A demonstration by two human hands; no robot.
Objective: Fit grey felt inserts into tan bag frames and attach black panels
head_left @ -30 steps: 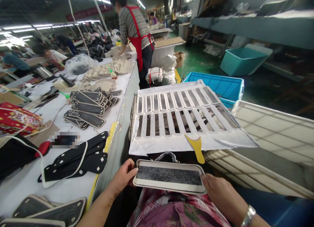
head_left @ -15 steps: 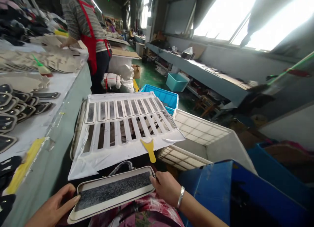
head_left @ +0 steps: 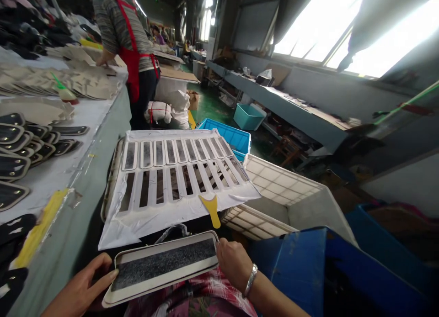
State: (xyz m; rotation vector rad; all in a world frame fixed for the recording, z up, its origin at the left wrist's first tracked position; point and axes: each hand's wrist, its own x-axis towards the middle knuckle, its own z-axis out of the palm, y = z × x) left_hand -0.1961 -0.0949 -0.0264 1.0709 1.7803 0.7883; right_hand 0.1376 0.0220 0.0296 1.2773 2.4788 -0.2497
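Observation:
A long flat panel with a cream border and a dark speckled middle is tilted above my lap. My left hand pinches its left end, thumb on top and the other fingers partly hidden. Closed at the right end, my right hand grips the rim there. A curved, clear-wrapped strap shows behind the panel's far edge. Just beyond lies a white slotted board, with a row of narrow dark pieces in cream frames along its far part. A yellow forked scraper lies on the board's near edge.
On the left, a table carries stacked dark tabs, cream pieces and a green-tipped bottle. A white crate and a blue bin stand at right. A person in a red apron works ahead.
The scene has shifted slightly right in view. The panel stays between both hands; my right fingers now curl more tightly at its right end.

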